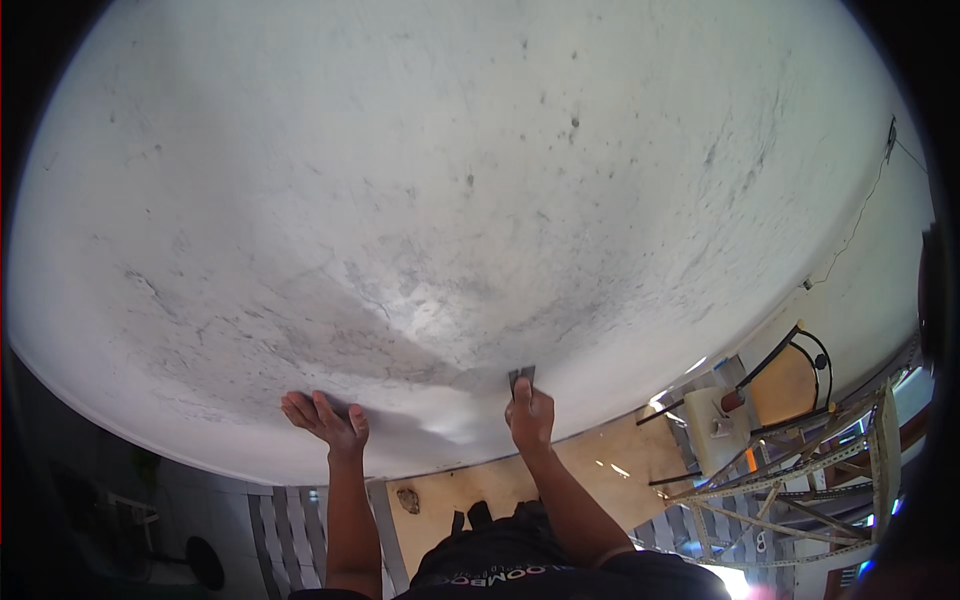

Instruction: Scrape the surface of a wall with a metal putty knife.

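In front of me rises a white wall [480, 225] with grey smudges, dark pits and fine scratches. My right hand [532, 424] grips a small, flat, dark grey piece [529, 371], its thumb pressed along it. That piece is at the wall surface; whether it is a scraper blade or a folded abrasive sheet I cannot tell. Farther left, my left hand [330, 426] is held up against the lower part of the wall with its fingers spread and nothing in it. Its palm side is turned to the wall and partly hidden.
To the right stand a slotted metal-angle frame [780, 536] and a chair with a tan seat [784, 379]. A thin cable [853, 234] runs along the wall at the right. A stone [409, 501] lies on the tan floor [615, 469]; a dark round object [204, 562] is lower left.
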Demonstrator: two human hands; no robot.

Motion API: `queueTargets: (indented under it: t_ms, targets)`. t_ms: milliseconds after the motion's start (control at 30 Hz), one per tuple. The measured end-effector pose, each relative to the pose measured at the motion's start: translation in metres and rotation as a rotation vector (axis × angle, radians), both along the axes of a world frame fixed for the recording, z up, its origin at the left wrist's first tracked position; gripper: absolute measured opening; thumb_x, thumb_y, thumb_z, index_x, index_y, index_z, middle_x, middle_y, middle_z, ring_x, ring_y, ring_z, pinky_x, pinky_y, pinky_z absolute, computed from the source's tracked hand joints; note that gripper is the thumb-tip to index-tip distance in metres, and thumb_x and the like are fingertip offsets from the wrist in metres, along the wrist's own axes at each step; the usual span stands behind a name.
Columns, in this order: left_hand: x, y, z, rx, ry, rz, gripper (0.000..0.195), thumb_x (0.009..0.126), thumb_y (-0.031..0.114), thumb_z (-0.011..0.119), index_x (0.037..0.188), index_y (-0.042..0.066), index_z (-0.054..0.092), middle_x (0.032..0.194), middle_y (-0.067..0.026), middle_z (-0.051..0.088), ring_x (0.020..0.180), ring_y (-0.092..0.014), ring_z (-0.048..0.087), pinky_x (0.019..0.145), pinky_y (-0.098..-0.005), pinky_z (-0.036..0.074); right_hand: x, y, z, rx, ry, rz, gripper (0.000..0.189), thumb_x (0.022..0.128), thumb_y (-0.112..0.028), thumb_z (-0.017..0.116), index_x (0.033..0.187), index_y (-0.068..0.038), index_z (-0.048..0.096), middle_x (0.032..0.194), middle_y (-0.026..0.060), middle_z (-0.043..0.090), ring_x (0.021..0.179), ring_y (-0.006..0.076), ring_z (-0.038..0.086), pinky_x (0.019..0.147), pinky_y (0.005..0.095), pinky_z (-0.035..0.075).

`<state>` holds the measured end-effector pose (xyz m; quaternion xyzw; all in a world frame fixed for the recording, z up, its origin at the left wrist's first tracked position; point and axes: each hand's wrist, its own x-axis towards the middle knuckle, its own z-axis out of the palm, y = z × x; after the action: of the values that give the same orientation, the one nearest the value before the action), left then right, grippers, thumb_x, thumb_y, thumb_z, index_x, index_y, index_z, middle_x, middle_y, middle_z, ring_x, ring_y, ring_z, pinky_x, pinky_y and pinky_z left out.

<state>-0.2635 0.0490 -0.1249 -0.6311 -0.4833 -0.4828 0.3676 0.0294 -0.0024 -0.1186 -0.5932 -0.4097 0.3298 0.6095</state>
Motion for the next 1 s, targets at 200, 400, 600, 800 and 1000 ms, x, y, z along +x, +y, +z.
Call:
queueTargets:
  t_ms: [200,400,600,800,1000]
  targets:
    - [0.001,-0.001,0.004,-0.007,0.001,-0.006,0.068,0.101,0.049,0.033,0.151,0.006,0.021,0.159,-0.0208,0.008,0.146,-0.041,0.004,0.115,-0.0575,0.007,0.003,-0.013,-0.029,-0.172,0.038,0.057,0.060,0.100,-0.045,0.047,0.055,-0.004,0.049,0.047,0.0024,0.047,0.041,0.0126,0.045,0.044,0.0311,0.036]
    - [-0.003,-0.001,0.001,0.005,0.010,-0.011,0.067,0.101,0.048,0.033,0.151,0.005,0.021,0.159,-0.0204,0.009,0.146,-0.041,0.004,0.115,-0.0573,0.008,-0.003,-0.023,-0.010,-0.255,0.300,0.115,0.062,0.099,-0.050,0.045,0.054,-0.008,0.043,0.045,0.0000,0.043,0.037,0.0114,0.043,0.039,0.0279,0.033]
    - [0.000,0.008,-0.003,0.020,-0.003,0.006,0.066,0.100,0.049,0.034,0.148,0.005,0.027,0.158,-0.0228,0.013,0.145,-0.043,0.011,0.114,-0.0603,0.013,0.023,-0.012,-0.050,-0.057,0.129,0.017,0.063,0.096,-0.059,0.045,0.058,-0.009,0.042,0.042,0.0023,0.040,0.032,0.0120,0.038,0.031,0.0273,0.028]
    - [-0.003,0.001,-0.001,0.012,-0.011,0.023,0.066,0.099,0.048,0.036,0.149,0.006,0.026,0.158,-0.0225,0.012,0.145,-0.043,0.010,0.113,-0.0609,0.013,0.017,-0.007,-0.032,-0.056,0.233,-0.026,0.067,0.095,-0.063,0.042,0.056,-0.009,0.040,0.041,0.0023,0.039,0.030,0.0121,0.037,0.030,0.0274,0.026]
    - [-0.002,0.003,-0.002,-0.004,0.013,-0.007,0.067,0.098,0.048,0.038,0.149,0.006,0.025,0.158,-0.0223,0.011,0.145,-0.043,0.010,0.113,-0.0612,0.012,0.016,0.002,0.003,-0.086,0.387,-0.025,0.065,0.096,-0.060,0.043,0.055,-0.009,0.040,0.041,0.0019,0.039,0.032,0.0120,0.038,0.031,0.0273,0.027]
